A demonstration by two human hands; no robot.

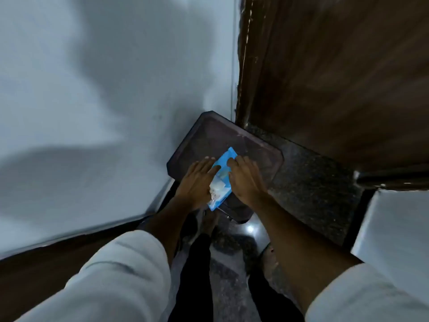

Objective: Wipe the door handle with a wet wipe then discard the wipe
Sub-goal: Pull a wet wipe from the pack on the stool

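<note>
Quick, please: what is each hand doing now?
Left hand: open, fingers on the wipes pack.
Right hand: open, fingers resting on the pack's other side.

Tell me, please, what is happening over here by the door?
A person has both hands on a blue wet-wipe pack lying on a dark stool beside the brown door. The left hand and right hand flank the pack, where a white wipe shows at the opening. No handle is in view, so wiping has not begun.
</note>
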